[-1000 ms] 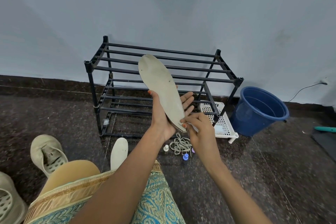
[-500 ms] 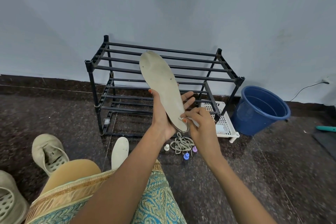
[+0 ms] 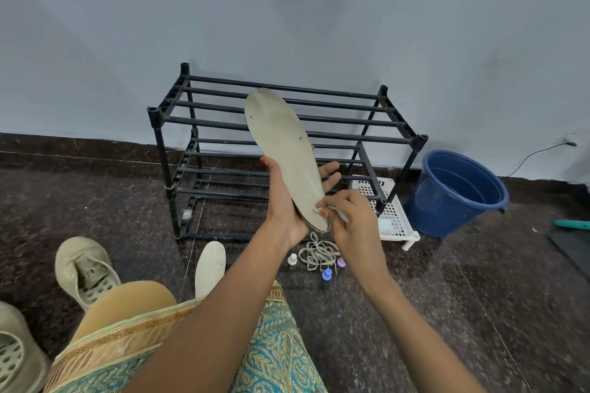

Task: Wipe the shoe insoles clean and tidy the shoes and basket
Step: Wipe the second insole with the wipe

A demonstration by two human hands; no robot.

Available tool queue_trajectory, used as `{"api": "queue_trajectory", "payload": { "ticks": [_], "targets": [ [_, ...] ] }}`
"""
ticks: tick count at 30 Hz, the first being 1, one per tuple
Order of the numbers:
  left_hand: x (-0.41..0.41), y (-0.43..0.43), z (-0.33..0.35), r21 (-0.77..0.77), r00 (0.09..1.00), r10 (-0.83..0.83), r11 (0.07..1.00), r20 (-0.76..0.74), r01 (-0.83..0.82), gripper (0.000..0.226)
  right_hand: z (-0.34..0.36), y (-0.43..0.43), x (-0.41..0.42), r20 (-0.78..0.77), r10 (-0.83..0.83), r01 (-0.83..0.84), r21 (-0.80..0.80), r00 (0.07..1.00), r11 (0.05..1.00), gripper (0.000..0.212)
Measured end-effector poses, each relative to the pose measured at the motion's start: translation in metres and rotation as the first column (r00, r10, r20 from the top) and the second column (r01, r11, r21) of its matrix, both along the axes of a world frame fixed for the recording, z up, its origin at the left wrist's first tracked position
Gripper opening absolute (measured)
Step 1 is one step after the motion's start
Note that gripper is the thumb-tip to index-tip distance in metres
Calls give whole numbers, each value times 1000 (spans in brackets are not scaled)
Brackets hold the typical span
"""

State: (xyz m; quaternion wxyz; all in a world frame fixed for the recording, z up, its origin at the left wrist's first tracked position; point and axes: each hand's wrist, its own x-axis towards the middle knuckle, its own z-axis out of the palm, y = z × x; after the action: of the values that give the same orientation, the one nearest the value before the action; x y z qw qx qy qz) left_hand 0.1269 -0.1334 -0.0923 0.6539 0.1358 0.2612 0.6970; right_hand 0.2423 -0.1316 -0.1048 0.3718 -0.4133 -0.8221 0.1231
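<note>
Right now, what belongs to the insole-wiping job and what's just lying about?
Job: held insole, left hand, right hand, floor insole, shoes, white basket.
Lying about: blue bucket, shoe rack, laces, small bottles.

No writing, brand mark or number can be read anywhere. The insole (image 3: pixel 284 153) shows only a few dark specks, no print. A pale square patch on the white basket (image 3: pixel 391 217) may be a label, but it is too small and blurred to tell.
</note>
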Motion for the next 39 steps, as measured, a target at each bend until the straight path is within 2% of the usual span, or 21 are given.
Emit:
{"api": "queue_trajectory", "payload": {
  "ticks": [10,16,22,28,33,39],
  "targets": [
    [0,0,-2,37,997,42,998,57,-44,82,-9,-3,2,-4,33,-33,-6,999,999,17],
    [-1,0,-2,51,996,51,997,75,-55,82,-7,-9,3,-40,44,-48,-98,998,994,18],
    [0,-1,1,23,1000,-7,1000,15,6,81,2,0,0,-19,19,-19,-19,1000,1000,15],
    [1,-3,2,33,1000,-15,999,21,14,81,-1,-1,-1,-12,23,-23,-7,1000,1000,17],
    [1,-3,0,65,995,31,997,93,-37,84,-4,-12,0,-48,29,-32,-52,998,998,18],
    [0,-4,1,62,994,57,996,88,-63,92,-2,-23,-2,-110,26,-47,-192,994,980,18]
  ]
}}
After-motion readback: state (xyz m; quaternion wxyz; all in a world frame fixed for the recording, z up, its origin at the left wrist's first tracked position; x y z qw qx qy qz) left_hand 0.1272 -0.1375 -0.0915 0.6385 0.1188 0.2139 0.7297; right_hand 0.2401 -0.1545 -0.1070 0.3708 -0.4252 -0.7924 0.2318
